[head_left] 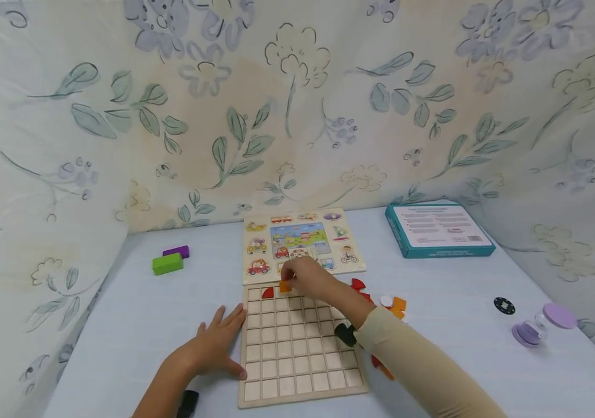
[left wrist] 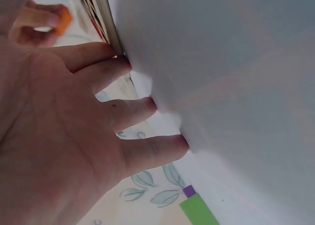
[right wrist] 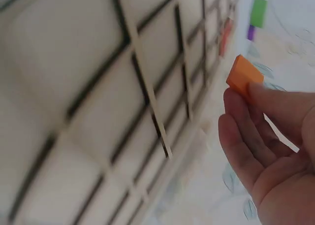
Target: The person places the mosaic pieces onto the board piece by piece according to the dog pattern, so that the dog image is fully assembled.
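Observation:
A wooden grid board (head_left: 271, 385) with square cells lies on the table. Between thumb and fingers, my right hand (head_left: 307, 277) pinches an orange square tile (right wrist: 242, 76) over the board's far row. One red quarter-round tile (head_left: 268, 293) sits in a cell of that row, just left of the orange one. My left hand (head_left: 215, 345) rests with spread fingers against the board's left edge; in the left wrist view its fingertips (left wrist: 123, 63) touch the table and the board's side.
Behind the grid stands a picture puzzle board (head_left: 252, 235). Loose orange tiles (head_left: 399, 303) and red pieces (head_left: 358, 284) lie to the right. A teal box (head_left: 440, 229), a black chip (head_left: 504, 305) and a purple-ended clear object (head_left: 532, 332) are farther right. Green (head_left: 168, 264) and purple blocks (head_left: 182, 251) lie left.

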